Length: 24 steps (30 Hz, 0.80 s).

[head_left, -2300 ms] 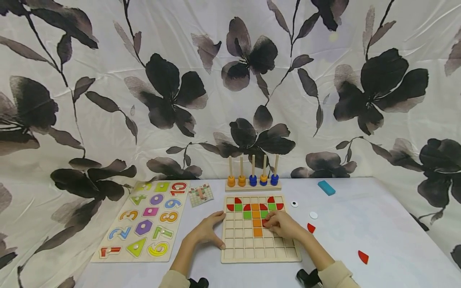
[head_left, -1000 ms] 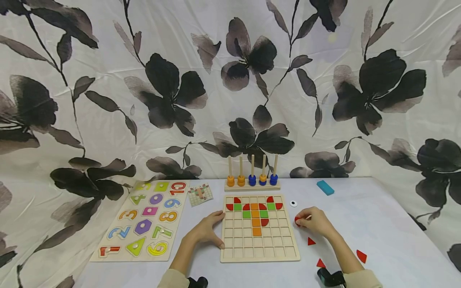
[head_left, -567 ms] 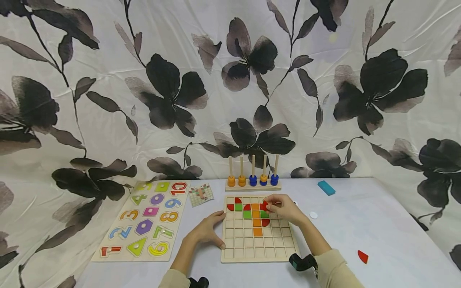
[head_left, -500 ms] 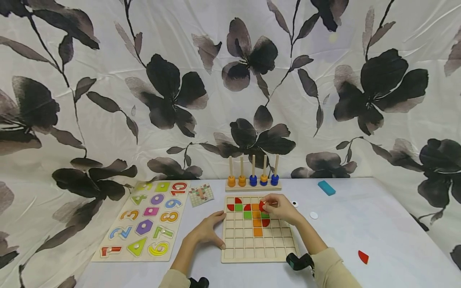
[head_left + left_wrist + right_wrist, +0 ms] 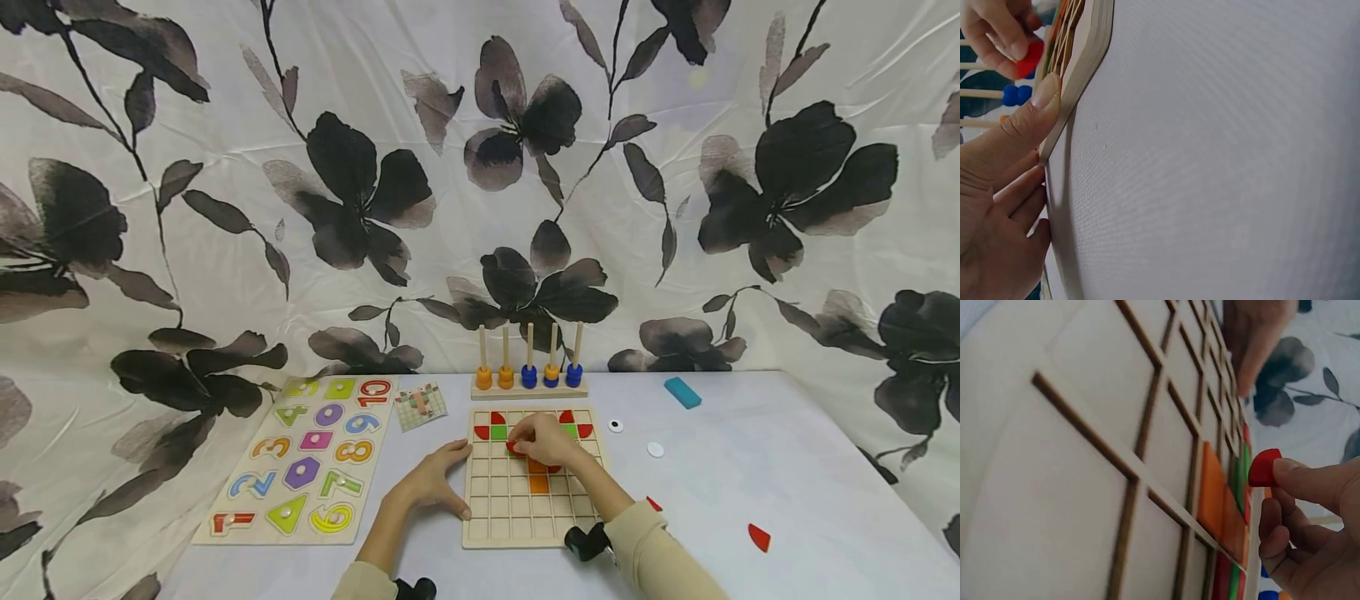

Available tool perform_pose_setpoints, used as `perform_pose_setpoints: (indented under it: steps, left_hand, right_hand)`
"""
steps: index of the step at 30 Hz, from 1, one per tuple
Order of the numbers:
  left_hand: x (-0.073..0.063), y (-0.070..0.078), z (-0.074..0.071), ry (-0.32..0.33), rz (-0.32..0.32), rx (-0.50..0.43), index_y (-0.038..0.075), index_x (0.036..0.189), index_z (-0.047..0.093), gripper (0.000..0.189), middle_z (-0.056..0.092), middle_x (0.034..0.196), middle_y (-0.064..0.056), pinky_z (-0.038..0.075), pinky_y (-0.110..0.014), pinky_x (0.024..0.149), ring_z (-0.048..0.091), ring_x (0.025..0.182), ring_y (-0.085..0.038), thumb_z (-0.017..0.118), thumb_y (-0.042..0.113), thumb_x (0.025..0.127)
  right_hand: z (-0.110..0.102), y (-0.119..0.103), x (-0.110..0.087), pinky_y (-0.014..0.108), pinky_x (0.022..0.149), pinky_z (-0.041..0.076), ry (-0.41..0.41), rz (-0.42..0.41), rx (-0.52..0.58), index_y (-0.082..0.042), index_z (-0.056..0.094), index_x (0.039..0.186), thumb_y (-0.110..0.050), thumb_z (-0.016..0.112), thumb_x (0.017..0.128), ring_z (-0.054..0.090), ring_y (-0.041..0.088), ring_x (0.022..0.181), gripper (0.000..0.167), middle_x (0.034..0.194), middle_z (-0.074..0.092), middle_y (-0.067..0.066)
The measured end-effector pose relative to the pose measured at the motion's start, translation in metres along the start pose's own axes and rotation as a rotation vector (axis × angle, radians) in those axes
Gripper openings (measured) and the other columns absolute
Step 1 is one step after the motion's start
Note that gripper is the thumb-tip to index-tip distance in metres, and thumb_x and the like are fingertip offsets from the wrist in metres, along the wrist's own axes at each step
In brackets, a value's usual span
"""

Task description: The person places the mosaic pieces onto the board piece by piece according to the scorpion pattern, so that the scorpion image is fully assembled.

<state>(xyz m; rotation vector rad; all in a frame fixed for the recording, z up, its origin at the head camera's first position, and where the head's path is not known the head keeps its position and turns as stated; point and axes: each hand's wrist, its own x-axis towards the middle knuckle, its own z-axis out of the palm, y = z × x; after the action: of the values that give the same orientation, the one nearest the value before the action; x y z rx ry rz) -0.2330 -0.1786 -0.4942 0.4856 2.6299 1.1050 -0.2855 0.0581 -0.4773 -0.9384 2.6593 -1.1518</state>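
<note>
Right hand (image 5: pixel 546 439) pinches a red piece (image 5: pixel 1262 469), now farther left above the board (image 5: pixel 517 545), unplaced; left hand (image 5: pixel 427 483), thumb and fingers apart, touches its edge.

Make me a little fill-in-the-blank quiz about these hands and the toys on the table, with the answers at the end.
1. The right hand pinches a piece coloured ____.
2. The left hand touches the grid board at its ____ edge, as the person sees it.
3. Behind that board, the number of pegs on the bead stand is ____.
4. The number board counts from 1 up to ____.

Missing words: red; left; five; 10.
</note>
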Motion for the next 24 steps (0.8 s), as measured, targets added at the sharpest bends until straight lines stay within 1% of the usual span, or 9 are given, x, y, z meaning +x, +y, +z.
perform_pose_setpoints:
  steps: [4, 7, 9, 13, 16, 18, 21, 24]
  left_hand:
    - [0.000, 0.000, 0.001, -0.004, -0.011, 0.004, -0.004, 0.138, 0.042, 0.099, 0.033, 0.148, -0.020, 0.026, -0.058, 0.110, 0.026, 0.136, -0.043, 0.091, 0.019, 0.055]
    - [-0.001, 0.001, 0.001, -0.001, -0.011, 0.004, -0.004, 0.138, 0.042, 0.099, 0.033, 0.148, -0.020, 0.026, -0.058, 0.109, 0.026, 0.136, -0.043, 0.091, 0.019, 0.055]
    - [-0.001, 0.000, 0.001, 0.002, -0.007, 0.005, -0.004, 0.138, 0.042, 0.099, 0.033, 0.148, -0.020, 0.026, -0.057, 0.109, 0.027, 0.136, -0.043, 0.091, 0.019, 0.054]
    - [0.000, 0.000, 0.001, 0.008, 0.000, 0.008, -0.005, 0.138, 0.042, 0.100, 0.034, 0.147, -0.021, 0.026, -0.057, 0.110, 0.027, 0.136, -0.043, 0.091, 0.018, 0.053]
    - [-0.001, 0.000, 0.001, 0.010, 0.000, 0.011, -0.005, 0.138, 0.042, 0.100, 0.034, 0.147, -0.021, 0.026, -0.057, 0.110, 0.027, 0.136, -0.043, 0.091, 0.018, 0.053]
    - [-0.001, 0.000, 0.000, 0.010, -0.002, 0.010, -0.005, 0.138, 0.042, 0.100, 0.033, 0.148, -0.021, 0.026, -0.057, 0.110, 0.027, 0.136, -0.043, 0.091, 0.018, 0.054]
    - [-0.001, 0.001, 0.000, 0.008, -0.005, 0.008, -0.004, 0.138, 0.042, 0.100, 0.033, 0.148, -0.021, 0.026, -0.057, 0.110, 0.027, 0.136, -0.043, 0.091, 0.018, 0.054]
    - [-0.001, 0.000, 0.001, 0.005, -0.007, 0.007, -0.005, 0.138, 0.042, 0.100, 0.033, 0.148, -0.021, 0.025, -0.057, 0.110, 0.026, 0.136, -0.043, 0.091, 0.017, 0.054]
  right_hand:
    - [0.010, -0.003, 0.001, 0.030, 0.069, 0.054, -0.003, 0.018, -0.072, -0.001, 0.072, 0.085, 0.002, 0.067, 0.081, 0.062, 0.018, 0.075, 0.007, 0.079, 0.070, 0.005]
    - [0.012, -0.004, 0.001, 0.035, 0.073, 0.054, 0.006, 0.034, -0.120, -0.002, 0.074, 0.083, -0.001, 0.070, 0.080, 0.064, 0.021, 0.080, 0.005, 0.079, 0.071, 0.004]
    - [0.013, -0.005, 0.000, 0.033, 0.071, 0.054, 0.002, 0.034, -0.155, -0.003, 0.075, 0.081, -0.003, 0.071, 0.080, 0.063, 0.019, 0.076, 0.004, 0.077, 0.071, 0.003]
    - [0.013, -0.008, -0.003, 0.030, 0.067, 0.051, -0.009, -0.008, -0.280, -0.005, 0.077, 0.079, -0.008, 0.072, 0.080, 0.058, 0.014, 0.072, 0.006, 0.075, 0.070, 0.000]
    - [0.014, -0.012, -0.008, 0.029, 0.068, 0.050, -0.013, -0.058, -0.397, -0.006, 0.077, 0.079, -0.011, 0.072, 0.081, 0.056, 0.015, 0.075, 0.007, 0.075, 0.066, -0.001]
    - [0.014, -0.014, -0.012, 0.027, 0.068, 0.049, -0.022, -0.076, -0.446, -0.007, 0.077, 0.076, -0.010, 0.072, 0.082, 0.055, 0.015, 0.076, 0.008, 0.074, 0.061, -0.001]
    - [0.015, -0.016, -0.017, 0.023, 0.062, 0.048, -0.025, -0.091, -0.472, -0.009, 0.075, 0.072, -0.009, 0.070, 0.082, 0.054, 0.014, 0.074, 0.011, 0.072, 0.057, -0.002]
    - [0.017, -0.015, -0.020, 0.023, 0.063, 0.051, -0.006, -0.100, -0.473, -0.008, 0.076, 0.073, -0.008, 0.071, 0.081, 0.057, 0.014, 0.074, 0.009, 0.073, 0.062, -0.001]
